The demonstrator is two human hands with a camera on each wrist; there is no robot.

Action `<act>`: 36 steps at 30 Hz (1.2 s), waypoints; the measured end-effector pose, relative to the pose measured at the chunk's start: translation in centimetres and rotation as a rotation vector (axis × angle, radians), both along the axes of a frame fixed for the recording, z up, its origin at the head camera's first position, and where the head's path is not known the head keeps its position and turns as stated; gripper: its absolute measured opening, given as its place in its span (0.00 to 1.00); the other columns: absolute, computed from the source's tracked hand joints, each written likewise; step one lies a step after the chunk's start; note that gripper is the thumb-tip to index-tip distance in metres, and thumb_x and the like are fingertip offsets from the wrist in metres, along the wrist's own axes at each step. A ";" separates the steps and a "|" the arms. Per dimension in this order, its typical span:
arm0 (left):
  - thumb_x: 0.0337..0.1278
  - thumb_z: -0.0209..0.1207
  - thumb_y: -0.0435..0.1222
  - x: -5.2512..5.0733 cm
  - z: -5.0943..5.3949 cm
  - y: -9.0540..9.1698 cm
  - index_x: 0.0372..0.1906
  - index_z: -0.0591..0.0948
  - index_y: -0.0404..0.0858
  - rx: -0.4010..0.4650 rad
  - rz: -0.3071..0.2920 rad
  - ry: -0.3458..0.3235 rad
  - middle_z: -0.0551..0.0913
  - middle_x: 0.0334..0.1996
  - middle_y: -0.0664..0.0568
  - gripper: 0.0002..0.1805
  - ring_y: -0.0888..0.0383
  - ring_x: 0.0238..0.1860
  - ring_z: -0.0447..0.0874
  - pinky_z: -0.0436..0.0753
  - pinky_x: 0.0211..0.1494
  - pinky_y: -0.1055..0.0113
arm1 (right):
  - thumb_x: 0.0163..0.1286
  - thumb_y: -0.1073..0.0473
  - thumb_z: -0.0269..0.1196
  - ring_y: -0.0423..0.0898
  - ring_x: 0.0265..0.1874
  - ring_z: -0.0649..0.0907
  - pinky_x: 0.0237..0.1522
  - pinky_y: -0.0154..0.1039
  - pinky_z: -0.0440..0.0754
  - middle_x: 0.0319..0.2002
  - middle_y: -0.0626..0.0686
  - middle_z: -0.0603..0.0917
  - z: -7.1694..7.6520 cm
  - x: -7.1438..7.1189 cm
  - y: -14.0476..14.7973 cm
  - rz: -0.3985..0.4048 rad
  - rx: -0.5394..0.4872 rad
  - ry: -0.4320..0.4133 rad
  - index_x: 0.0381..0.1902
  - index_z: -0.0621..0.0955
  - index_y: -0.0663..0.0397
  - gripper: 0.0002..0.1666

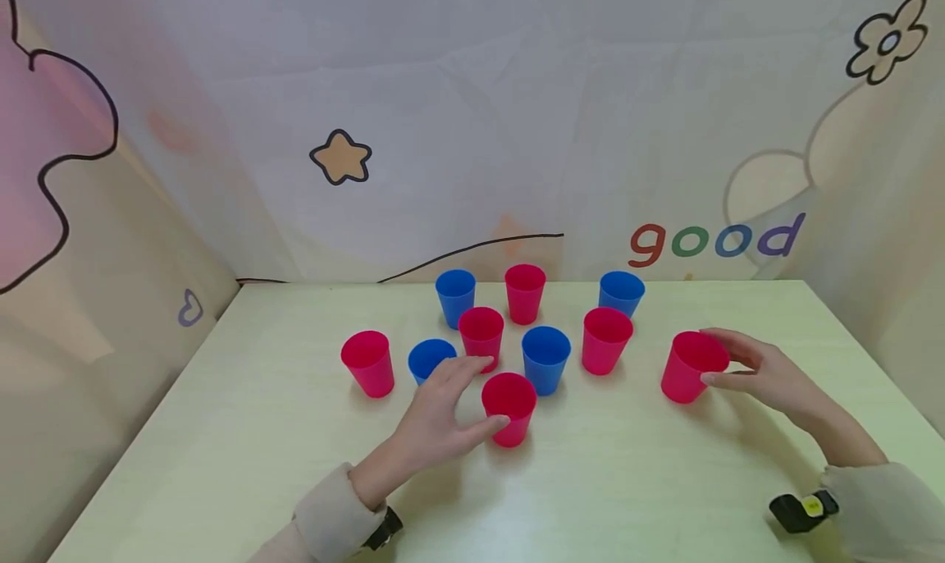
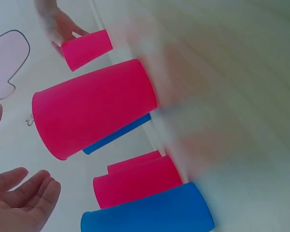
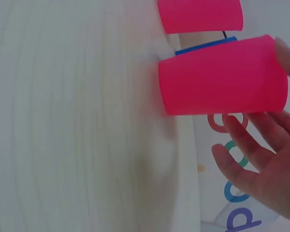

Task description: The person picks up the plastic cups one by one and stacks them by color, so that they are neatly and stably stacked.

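My right hand [image 1: 775,382] grips a pink cup [image 1: 682,378] near its rim at the table's right side, thumb on one side and fingers on the other. The right wrist view shows that cup [image 3: 222,79] upright with its base at the tabletop. My left hand [image 1: 435,423] hovers with thumb and fingers spread beside the nearest pink cup [image 1: 509,423]. In the left wrist view, a gap separates the left fingers [image 2: 41,193] from that cup [image 2: 94,106]. A blue cup [image 1: 428,354] is partly hidden behind my left hand.
Around the middle stand a pink cup [image 1: 481,333], a blue cup [image 1: 546,366] and another pink cup [image 1: 605,350]. Farther back are two blue cups and a pink cup [image 1: 525,296]. One pink cup [image 1: 372,370] stands to the left. A printed cloth [image 1: 458,136] hangs behind the table.
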State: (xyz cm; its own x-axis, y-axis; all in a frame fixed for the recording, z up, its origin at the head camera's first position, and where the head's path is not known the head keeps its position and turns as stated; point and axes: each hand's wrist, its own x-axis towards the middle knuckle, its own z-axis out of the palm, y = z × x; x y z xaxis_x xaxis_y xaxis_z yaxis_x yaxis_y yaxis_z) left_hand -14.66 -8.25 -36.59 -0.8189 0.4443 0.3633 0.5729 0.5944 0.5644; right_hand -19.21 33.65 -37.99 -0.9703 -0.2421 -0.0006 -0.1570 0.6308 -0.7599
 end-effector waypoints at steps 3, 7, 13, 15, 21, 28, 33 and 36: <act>0.42 0.67 0.47 -0.1 0.1 0.5 0.62 0.68 0.41 -0.035 0.012 -0.058 0.71 0.58 0.50 0.38 0.53 0.59 0.66 0.75 0.52 0.55 | 0.61 0.56 0.62 0.56 0.53 0.70 0.40 0.42 0.77 0.58 0.69 0.65 -0.1 0.0 0.5 0.017 -0.031 -0.019 0.65 0.57 0.65 0.41; 0.42 0.67 0.50 -0.3 0.1 1.3 0.63 0.67 0.40 -0.094 0.030 -0.168 0.69 0.60 0.49 0.41 0.51 0.61 0.64 0.73 0.54 0.52 | 0.61 0.57 0.61 0.34 0.45 0.74 0.41 0.42 0.77 0.55 0.64 0.70 -0.2 0.0 1.0 0.034 -0.090 -0.057 0.64 0.57 0.63 0.38; 0.41 0.67 0.50 -0.6 -0.4 2.1 0.64 0.65 0.37 -0.148 0.047 -0.234 0.70 0.59 0.46 0.44 0.50 0.59 0.66 0.77 0.48 0.58 | 0.62 0.57 0.60 0.31 0.44 0.73 0.44 0.46 0.75 0.53 0.57 0.71 -1.0 -0.2 1.7 0.049 -0.143 -0.109 0.65 0.55 0.60 0.39; 0.40 0.68 0.49 -0.6 -0.6 2.3 0.64 0.64 0.37 -0.144 0.056 -0.254 0.70 0.58 0.46 0.44 0.49 0.59 0.67 0.79 0.46 0.59 | 0.62 0.57 0.60 0.32 0.44 0.73 0.45 0.48 0.75 0.54 0.56 0.71 -1.2 -0.2 1.8 0.055 -0.156 -0.118 0.66 0.55 0.58 0.39; 0.40 0.69 0.46 -0.7 -0.8 2.4 0.62 0.66 0.36 -0.109 0.080 -0.278 0.72 0.54 0.47 0.42 0.51 0.55 0.69 0.80 0.41 0.63 | 0.63 0.58 0.60 0.31 0.46 0.72 0.49 0.55 0.73 0.52 0.43 0.70 -1.6 -0.3 1.9 0.076 -0.217 -0.147 0.67 0.55 0.51 0.39; 0.38 0.70 0.45 -0.6 -0.6 2.7 0.60 0.67 0.37 -0.079 0.085 -0.261 0.73 0.52 0.47 0.41 0.51 0.53 0.71 0.81 0.39 0.63 | 0.63 0.60 0.59 0.32 0.46 0.72 0.49 0.56 0.73 0.50 0.40 0.70 -1.7 -0.2 1.8 0.090 -0.264 -0.170 0.68 0.55 0.47 0.38; 0.37 0.70 0.47 -0.7 0.2 3.3 0.59 0.68 0.39 -0.017 0.070 -0.218 0.74 0.52 0.50 0.40 0.54 0.52 0.71 0.80 0.40 0.64 | 0.63 0.60 0.58 0.32 0.46 0.73 0.49 0.54 0.74 0.50 0.39 0.70 -1.6 -0.1 2.0 0.094 -0.275 -0.175 0.68 0.55 0.46 0.38; 0.37 0.70 0.47 -0.8 0.7 3.7 0.58 0.69 0.38 0.032 0.054 -0.174 0.74 0.50 0.51 0.39 0.55 0.51 0.72 0.80 0.40 0.63 | 0.63 0.60 0.59 0.32 0.46 0.73 0.49 0.53 0.74 0.50 0.39 0.70 -1.7 -0.2 2.0 0.090 -0.278 -0.185 0.67 0.56 0.45 0.38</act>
